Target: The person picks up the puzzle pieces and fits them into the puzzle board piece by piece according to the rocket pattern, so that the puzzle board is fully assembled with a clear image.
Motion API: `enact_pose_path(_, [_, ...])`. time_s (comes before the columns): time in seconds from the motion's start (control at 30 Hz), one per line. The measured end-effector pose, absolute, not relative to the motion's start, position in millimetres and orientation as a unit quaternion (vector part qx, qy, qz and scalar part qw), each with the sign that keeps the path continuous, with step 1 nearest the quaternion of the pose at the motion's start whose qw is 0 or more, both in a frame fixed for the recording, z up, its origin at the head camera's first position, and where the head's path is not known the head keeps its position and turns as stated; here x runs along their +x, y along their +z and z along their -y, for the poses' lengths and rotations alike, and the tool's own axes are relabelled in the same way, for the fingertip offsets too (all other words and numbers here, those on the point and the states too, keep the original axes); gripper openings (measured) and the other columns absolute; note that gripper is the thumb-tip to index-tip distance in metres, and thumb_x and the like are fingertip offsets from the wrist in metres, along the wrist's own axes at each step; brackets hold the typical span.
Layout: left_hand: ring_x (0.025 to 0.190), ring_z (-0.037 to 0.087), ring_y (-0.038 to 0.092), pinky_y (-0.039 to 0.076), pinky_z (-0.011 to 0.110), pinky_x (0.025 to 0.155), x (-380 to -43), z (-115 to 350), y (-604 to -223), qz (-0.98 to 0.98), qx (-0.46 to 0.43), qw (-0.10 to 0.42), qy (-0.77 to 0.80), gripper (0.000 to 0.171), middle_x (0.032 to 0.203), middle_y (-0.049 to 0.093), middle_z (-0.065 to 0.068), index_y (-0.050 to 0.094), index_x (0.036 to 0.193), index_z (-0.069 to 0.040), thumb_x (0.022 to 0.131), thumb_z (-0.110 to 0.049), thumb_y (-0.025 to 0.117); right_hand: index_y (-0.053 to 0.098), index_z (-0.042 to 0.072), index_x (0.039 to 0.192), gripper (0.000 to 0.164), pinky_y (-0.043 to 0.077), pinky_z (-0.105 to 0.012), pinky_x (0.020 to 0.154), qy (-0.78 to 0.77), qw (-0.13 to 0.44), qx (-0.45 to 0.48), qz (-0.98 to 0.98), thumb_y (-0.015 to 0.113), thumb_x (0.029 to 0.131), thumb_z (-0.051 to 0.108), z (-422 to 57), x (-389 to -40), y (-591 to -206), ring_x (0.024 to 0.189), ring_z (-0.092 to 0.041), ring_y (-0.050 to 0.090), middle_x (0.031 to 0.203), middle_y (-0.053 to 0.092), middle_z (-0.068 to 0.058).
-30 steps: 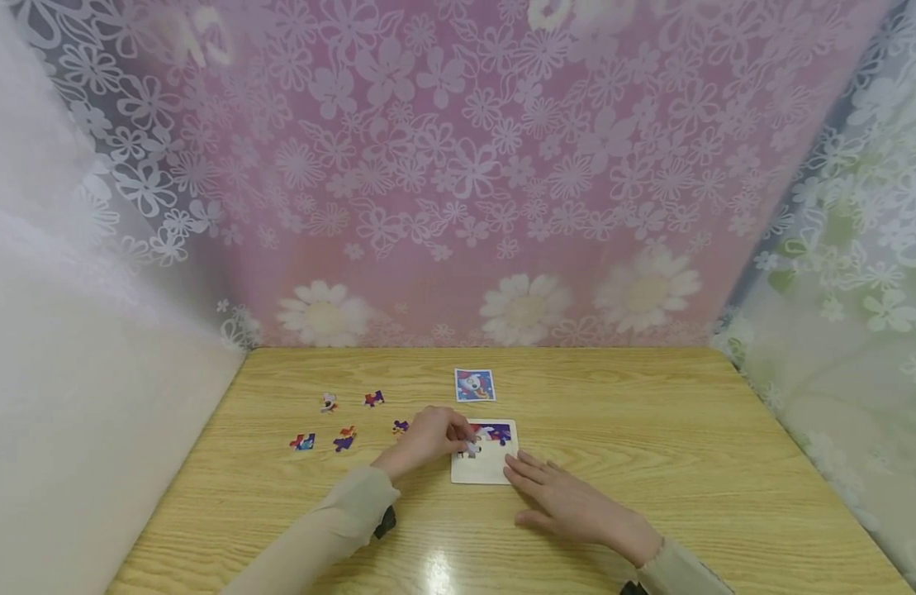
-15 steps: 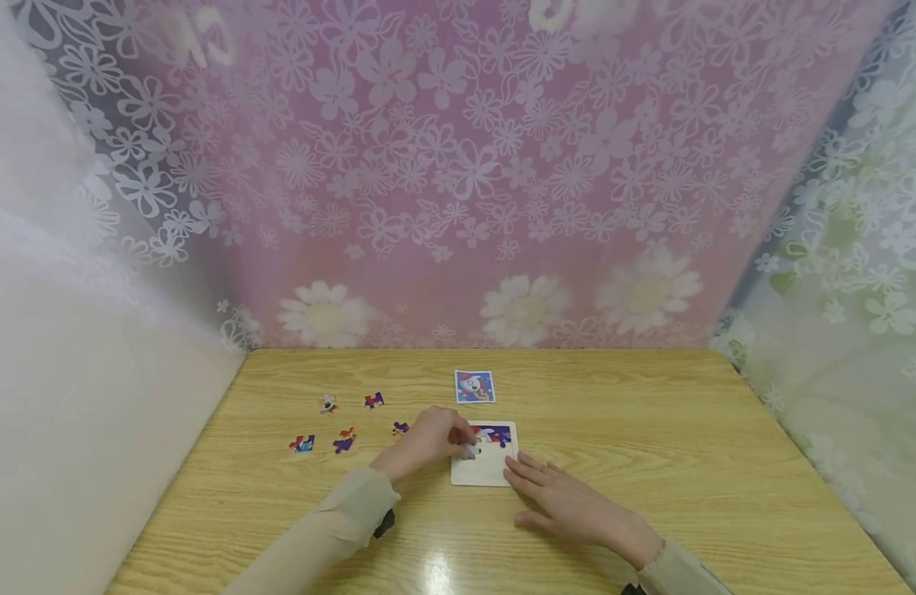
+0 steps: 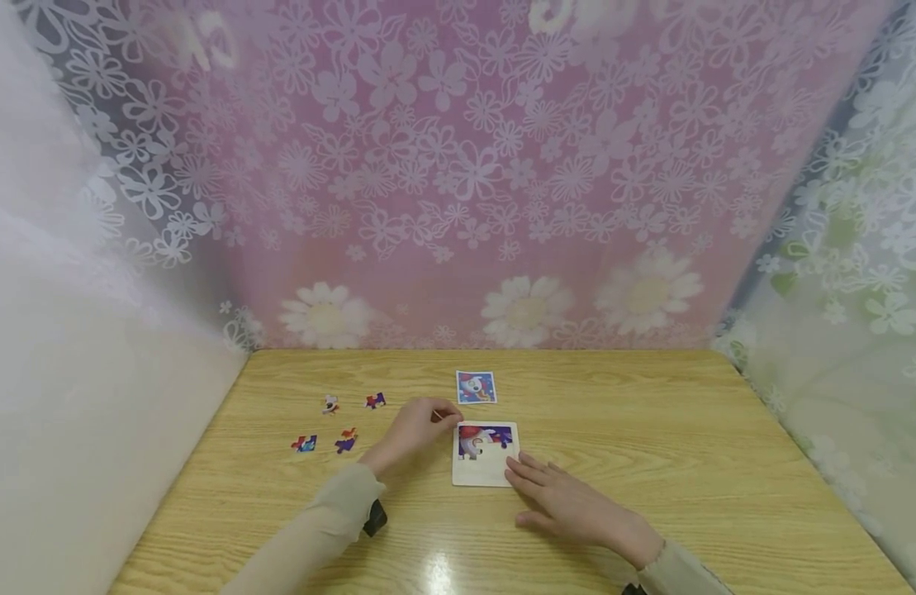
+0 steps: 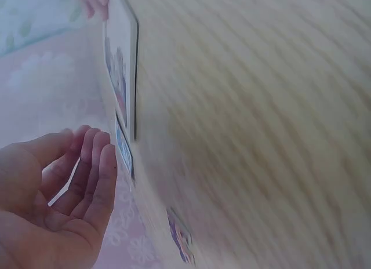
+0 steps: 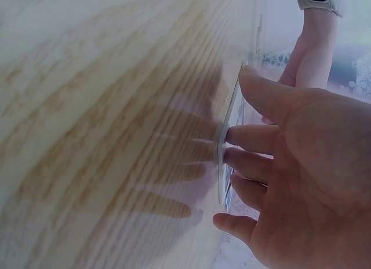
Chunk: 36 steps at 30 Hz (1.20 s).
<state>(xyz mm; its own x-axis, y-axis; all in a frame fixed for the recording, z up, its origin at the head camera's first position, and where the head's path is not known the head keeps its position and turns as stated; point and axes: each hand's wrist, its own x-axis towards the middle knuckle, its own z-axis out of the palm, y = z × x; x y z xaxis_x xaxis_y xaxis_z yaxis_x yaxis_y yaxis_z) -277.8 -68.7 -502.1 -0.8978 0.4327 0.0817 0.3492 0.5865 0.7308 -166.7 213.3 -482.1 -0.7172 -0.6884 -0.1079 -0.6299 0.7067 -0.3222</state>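
Note:
A white puzzle board [image 3: 481,473] lies on the table with its upper part filled by joined purple, red and white pieces [image 3: 472,442]. My left hand [image 3: 420,426] hovers at the board's upper left corner. In the left wrist view its fingers [image 4: 95,182] are loosely bent, the thumb near the index fingertip, and no piece shows between them. My right hand [image 3: 569,500] lies with fairly straight fingers at the board's right edge. The right wrist view shows those fingertips [image 5: 235,159] along the edge of the board.
Several loose jigsaw pieces lie to the left, among them a white one [image 3: 330,404], a purple-red one [image 3: 375,401], a blue-red one [image 3: 305,444] and an orange-purple one [image 3: 346,440]. A small picture card [image 3: 476,387] lies behind the board. Floral curtains [image 3: 472,165] surround the wooden table [image 3: 614,397].
My left hand has let go of the white piece on the board's left side and moved up and left. It now covers the nearest loose purple piece's spot. My right hand has stayed put.

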Motion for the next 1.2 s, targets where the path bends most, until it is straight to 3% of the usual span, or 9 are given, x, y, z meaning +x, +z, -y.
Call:
enact_pose_path(0.17, [0.081,0.016,0.069,0.055,0.026,0.069,-282.2,83.5,-499.4,-0.880,0.202,0.053,0.427,0.026,0.095,0.075,0.001,0.077,0.109,-0.013,0.104,-0.032,0.059,0.044,0.002,0.152,0.064,0.031,-0.061,0.115,-0.130,0.113,-0.357,-0.918,0.054,0.104,0.043,-213.6,-167.1,-483.4,0.149,-0.038,0.030,0.161,0.036,-0.014])
enact_pose_path(0.37, [0.088,0.028,0.072,0.060,0.036,0.073,-283.1,107.3,-488.7,-0.868,0.182,0.047,0.459,0.026,0.101,0.075,0.011,0.074,0.115,-0.006,0.105,-0.025,0.059,0.043,0.002,0.152,0.064,0.030,-0.061,0.115,-0.132,0.110,-0.358,-0.918,0.054,0.104,0.042,-213.4,-166.8,-483.8,0.149,-0.038,0.030,0.161,0.036,-0.014])
enact_pose_path(0.97, [0.109,0.036,0.067,0.056,0.050,0.089,-295.9,204.8,-462.3,-0.910,0.095,-0.030,0.402,0.032,0.120,0.071,0.016,0.068,0.129,-0.009,0.105,-0.027,0.058,0.044,0.002,0.152,0.064,0.030,-0.061,0.115,-0.135,0.107,-0.356,-0.919,0.053,0.104,0.043,-213.1,-165.8,-483.6,0.149,-0.037,0.030,0.161,0.036,-0.014])
enact_pose_path(1.2, [0.110,0.037,0.065,0.054,0.052,0.092,-294.3,227.5,-470.8,-0.920,0.069,-0.021,0.386,0.033,0.122,0.069,0.018,0.065,0.129,0.000,0.102,-0.020,0.063,0.043,0.002,0.152,0.064,0.031,-0.061,0.115,-0.136,0.106,-0.357,-0.918,0.054,0.104,0.043,-213.3,-165.8,-484.1,0.149,-0.037,0.030,0.161,0.036,-0.015])
